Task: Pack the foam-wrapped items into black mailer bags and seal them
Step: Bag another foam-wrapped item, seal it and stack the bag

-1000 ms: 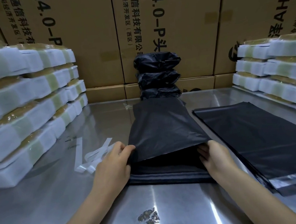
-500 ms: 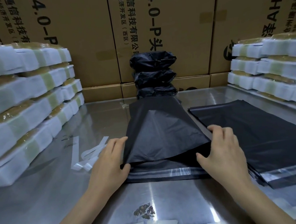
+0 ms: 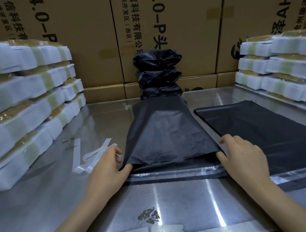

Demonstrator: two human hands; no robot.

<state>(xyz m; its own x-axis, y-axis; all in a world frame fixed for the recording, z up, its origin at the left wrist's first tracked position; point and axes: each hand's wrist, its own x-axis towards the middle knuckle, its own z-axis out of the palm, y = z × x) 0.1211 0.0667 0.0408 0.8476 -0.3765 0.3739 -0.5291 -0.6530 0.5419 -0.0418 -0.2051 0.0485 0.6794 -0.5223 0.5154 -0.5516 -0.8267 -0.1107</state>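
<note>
Filled black mailer bag (image 3: 166, 133) flat on metal table (image 3: 176, 204), centre, mouth near. Left hand (image 3: 107, 169) pinches left mouth corner; right hand (image 3: 244, 155) pinches right corner. Empty mailer stack (image 3: 275, 133) right; foam-wrapped items (image 3: 24, 103) stacked far left, sealed bags (image 3: 159, 73) far centre.

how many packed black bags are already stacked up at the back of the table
3, in one pile against the cardboard boxes: top sealed bag, middle sealed bag, bottom sealed bag. The mailer bag being filled hides the pile's base, so another could sit lower.

Bag (image 3: 167, 133) contents hidden
</note>
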